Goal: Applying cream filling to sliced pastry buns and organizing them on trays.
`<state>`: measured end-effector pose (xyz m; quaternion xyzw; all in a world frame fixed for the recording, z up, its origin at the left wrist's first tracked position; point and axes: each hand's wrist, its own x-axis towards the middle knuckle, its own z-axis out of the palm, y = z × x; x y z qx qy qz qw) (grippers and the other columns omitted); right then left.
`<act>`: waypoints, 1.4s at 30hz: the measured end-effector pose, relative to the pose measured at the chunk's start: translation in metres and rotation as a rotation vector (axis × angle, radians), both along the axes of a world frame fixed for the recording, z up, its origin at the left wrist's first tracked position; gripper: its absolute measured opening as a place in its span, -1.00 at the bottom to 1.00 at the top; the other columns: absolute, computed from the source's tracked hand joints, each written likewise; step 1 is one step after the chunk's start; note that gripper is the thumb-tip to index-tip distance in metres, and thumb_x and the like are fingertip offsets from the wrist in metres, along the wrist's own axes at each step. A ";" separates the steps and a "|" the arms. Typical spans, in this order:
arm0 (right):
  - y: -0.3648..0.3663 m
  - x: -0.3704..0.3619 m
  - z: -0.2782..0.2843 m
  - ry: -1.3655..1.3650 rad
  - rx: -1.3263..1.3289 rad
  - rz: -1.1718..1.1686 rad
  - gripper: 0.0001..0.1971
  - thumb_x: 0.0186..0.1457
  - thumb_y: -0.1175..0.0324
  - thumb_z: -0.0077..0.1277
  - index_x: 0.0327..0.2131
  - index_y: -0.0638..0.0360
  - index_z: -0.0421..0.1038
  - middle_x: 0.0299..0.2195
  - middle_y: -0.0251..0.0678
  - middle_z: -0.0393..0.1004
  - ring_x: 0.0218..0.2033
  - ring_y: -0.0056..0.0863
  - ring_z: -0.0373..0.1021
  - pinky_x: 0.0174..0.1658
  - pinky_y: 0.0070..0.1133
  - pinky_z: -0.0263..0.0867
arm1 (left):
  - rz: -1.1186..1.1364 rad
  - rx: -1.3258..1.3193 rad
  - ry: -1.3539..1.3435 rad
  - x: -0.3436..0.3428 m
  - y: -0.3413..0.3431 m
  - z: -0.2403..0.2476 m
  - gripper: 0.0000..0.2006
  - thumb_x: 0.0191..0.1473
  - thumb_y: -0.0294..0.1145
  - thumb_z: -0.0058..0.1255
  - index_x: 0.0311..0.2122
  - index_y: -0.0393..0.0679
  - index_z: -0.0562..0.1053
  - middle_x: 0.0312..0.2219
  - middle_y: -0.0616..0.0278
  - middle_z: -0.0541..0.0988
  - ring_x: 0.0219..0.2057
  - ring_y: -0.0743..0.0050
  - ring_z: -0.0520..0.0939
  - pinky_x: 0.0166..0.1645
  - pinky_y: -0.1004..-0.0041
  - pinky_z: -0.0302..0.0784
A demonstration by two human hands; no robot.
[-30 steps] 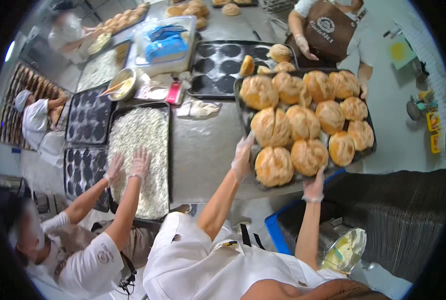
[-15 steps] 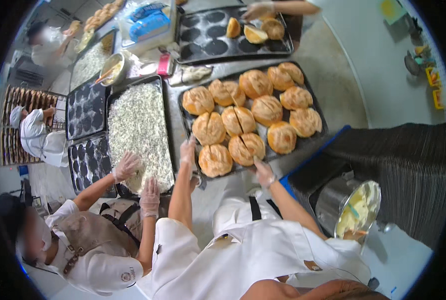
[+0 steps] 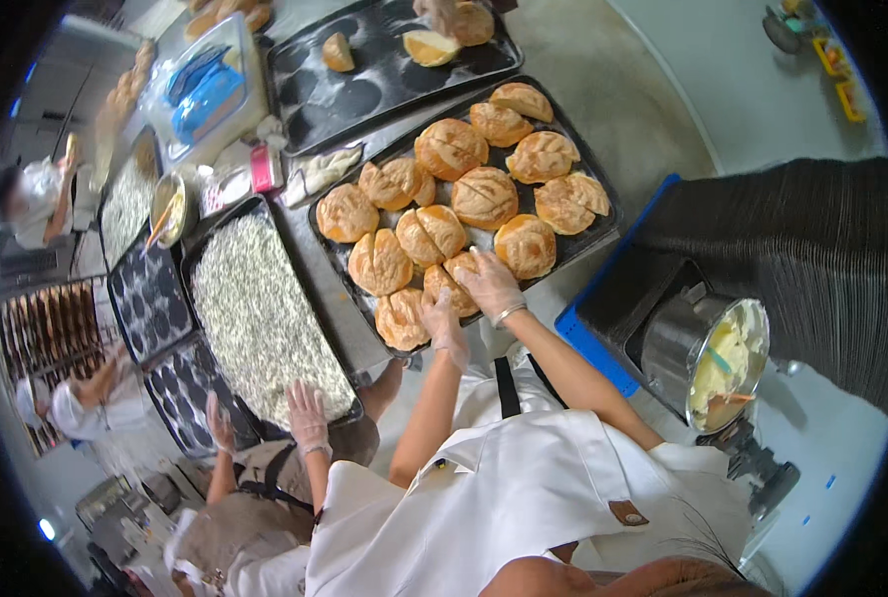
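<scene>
Both my hands wear clear plastic gloves and are at one cut round bun point(image 3: 443, 283) in the front row of a black baking tray point(image 3: 603, 221). My left hand point(image 3: 443, 325) has its fingers on the bun's near left part. From the right, my right hand point(image 3: 492, 285) curves over the other part, hiding some of it. Several golden buns with crinkled tops fill the tray, many with a cut through them, such as the bun point(image 3: 451, 149) farther back. A bun point(image 3: 401, 319) stands just left of my left hand.
To the left, a co-worker's gloved hand point(image 3: 308, 418) touches a tray of pale crumbly filling point(image 3: 255, 308). Another black tray point(image 3: 310, 99) with bun pieces lies behind. At right stand a metal mixing bowl of cream point(image 3: 728, 368), a blue crate point(image 3: 588, 328) and stacked dark trays point(image 3: 763, 229).
My hands have moved from the tray's near edge onto the front bun. The view has shifted and turned. The co-worker's one hand has left the filling.
</scene>
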<state>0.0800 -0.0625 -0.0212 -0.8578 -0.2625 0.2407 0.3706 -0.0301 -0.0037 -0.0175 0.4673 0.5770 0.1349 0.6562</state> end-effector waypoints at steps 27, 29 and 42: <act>-0.365 0.003 0.205 -0.518 0.020 -0.203 -0.67 0.26 0.15 -0.06 -0.14 0.25 0.47 -0.17 -0.08 0.48 -0.07 -0.16 0.41 -0.01 -0.38 0.37 | -1.073 -0.045 -0.741 0.066 -0.227 0.138 -0.22 0.15 0.33 -0.14 0.33 0.05 0.13 0.29 0.15 0.22 0.33 -0.06 0.15 0.39 -0.03 0.03; -0.432 0.031 0.228 -0.133 -0.150 -0.527 -0.66 0.24 0.19 -0.07 -0.11 0.27 0.46 -0.13 -0.07 0.50 -0.09 -0.09 0.41 -0.02 -0.28 0.34 | -0.435 -1.528 -0.778 0.068 -0.266 0.142 -0.15 0.08 0.47 -0.25 0.28 -0.01 0.23 0.26 0.14 0.27 0.33 -0.14 0.13 0.35 -0.24 -0.03; -0.555 0.145 0.056 0.158 -1.125 -0.019 -0.62 -0.15 0.26 0.30 -0.16 0.02 0.63 -0.21 -0.29 0.63 -0.21 -0.31 0.56 -0.24 -0.31 0.48 | -0.997 0.273 -0.568 0.035 -0.307 0.179 -0.32 0.08 -0.08 0.13 0.27 -0.05 0.21 0.19 0.14 0.36 0.21 0.03 0.34 0.29 0.01 0.19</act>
